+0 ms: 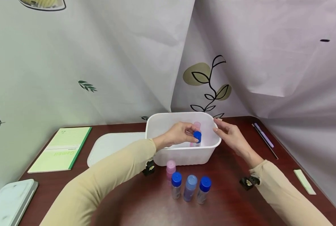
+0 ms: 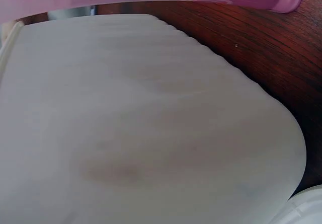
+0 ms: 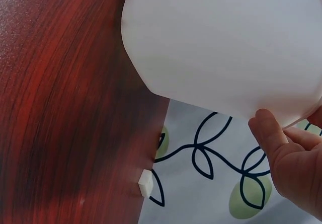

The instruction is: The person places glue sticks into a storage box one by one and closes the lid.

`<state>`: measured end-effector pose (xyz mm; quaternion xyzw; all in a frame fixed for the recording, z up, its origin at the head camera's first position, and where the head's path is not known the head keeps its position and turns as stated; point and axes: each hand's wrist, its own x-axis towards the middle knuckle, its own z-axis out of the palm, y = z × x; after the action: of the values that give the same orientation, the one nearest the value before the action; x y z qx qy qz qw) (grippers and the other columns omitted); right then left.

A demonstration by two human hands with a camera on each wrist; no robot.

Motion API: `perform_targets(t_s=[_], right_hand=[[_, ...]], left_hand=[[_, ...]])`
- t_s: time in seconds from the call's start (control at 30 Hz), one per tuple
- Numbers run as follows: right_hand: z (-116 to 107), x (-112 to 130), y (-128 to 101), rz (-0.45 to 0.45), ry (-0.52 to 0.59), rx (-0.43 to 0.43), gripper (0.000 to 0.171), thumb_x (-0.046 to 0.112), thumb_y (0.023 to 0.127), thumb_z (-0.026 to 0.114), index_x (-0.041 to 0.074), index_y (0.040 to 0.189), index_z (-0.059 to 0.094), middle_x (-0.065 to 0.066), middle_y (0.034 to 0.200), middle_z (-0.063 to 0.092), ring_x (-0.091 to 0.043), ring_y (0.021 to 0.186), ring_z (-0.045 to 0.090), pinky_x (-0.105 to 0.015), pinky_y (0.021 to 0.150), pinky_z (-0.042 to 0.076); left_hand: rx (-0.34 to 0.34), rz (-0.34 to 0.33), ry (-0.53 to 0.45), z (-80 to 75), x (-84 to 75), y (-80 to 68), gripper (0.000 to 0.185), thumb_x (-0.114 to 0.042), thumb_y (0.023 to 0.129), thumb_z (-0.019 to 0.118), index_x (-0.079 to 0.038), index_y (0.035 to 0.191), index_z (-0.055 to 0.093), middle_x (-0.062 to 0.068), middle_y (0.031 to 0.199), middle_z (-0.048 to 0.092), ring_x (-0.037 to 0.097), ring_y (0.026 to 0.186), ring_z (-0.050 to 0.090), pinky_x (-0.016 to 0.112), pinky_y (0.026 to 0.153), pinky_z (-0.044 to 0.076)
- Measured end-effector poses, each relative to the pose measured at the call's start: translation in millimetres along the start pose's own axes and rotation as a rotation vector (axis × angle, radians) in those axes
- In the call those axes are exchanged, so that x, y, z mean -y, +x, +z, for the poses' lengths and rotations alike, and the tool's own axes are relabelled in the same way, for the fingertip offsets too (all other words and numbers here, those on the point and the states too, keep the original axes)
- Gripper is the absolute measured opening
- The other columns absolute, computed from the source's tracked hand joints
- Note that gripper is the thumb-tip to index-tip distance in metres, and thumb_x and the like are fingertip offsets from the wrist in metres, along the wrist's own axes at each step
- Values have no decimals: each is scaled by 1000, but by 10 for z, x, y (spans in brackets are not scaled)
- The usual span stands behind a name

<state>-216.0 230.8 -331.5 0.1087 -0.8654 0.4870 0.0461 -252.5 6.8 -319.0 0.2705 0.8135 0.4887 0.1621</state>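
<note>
Lowering a blue-capped bottle (image 1: 197, 138) into the white bin (image 1: 184, 155) — left hand (image 1: 179, 134) pinching it, right hand (image 1: 230, 135) open, steadying the rim. Four bottles (image 1: 188, 185) waiting just below the hands, approx. two are sitting inside.

Both arms are covered to the wrist by long, close-fitting sleeves in a plain pale beige, smooth and without print, buttons or visible cuffs. The left hand (image 1: 177, 134) and the right hand (image 1: 230, 135) are bare, with no rings, gloves or watch showing. A small black device is strapped at each wrist, hanging below the sleeve end, a dark blocky mount with a rounded part. In the right wrist view, short plain fingertips (image 3: 271, 133) show unpainted.
</note>
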Motion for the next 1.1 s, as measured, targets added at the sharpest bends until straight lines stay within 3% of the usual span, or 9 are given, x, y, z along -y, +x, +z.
perform_targets(t_s=[0.2,0.6,0.7,0.83,0.93,1.1], right_hand=[[7,-15,9,-3,-20,2,49,15,96,53,-6,139,40,-24,145,35,-35,135,34,-26,96,42],[4,19,-21,-12,1,1,49,15,96,54,-6,138,40,-26,145,35,-38,134,35,-15,93,42],[10,-3,-27,-8,-4,0,49,15,96,54,-6,138,40,-26,145,35,-38,133,36,-21,94,43],[17,-19,-16,-5,-14,5,49,15,96,53,-6,138,40,-26,145,35,-38,134,35,-37,98,40],[11,-19,-4,-8,-20,3,49,16,96,53,-6,138,40,-25,145,36,-37,135,34,-41,100,38],[1,-18,2,-9,-12,3,50,17,96,54,-6,138,40,-25,146,35,-37,135,34,-25,98,41]], left_hand=[[19,-9,74,52,-4,22,29,-7,78,76,-5,106,68,9,100,71,17,94,67,21,84,52],[83,29,154,15,-75,-19,45,-6,82,72,-3,125,59,15,119,64,23,107,64,22,87,52],[89,42,165,-51,-73,-82,50,-8,84,70,-3,131,54,13,124,62,22,110,62,23,89,51],[60,102,120,-185,-80,-275,49,-8,85,68,-1,131,53,15,124,61,23,110,62,25,90,51],[11,163,58,-294,-83,-502,43,-8,86,67,-1,127,56,15,121,63,23,108,63,25,89,52],[-52,162,-122,-391,-41,-949,36,-8,86,67,-1,121,60,17,117,64,25,105,64,27,86,53]])
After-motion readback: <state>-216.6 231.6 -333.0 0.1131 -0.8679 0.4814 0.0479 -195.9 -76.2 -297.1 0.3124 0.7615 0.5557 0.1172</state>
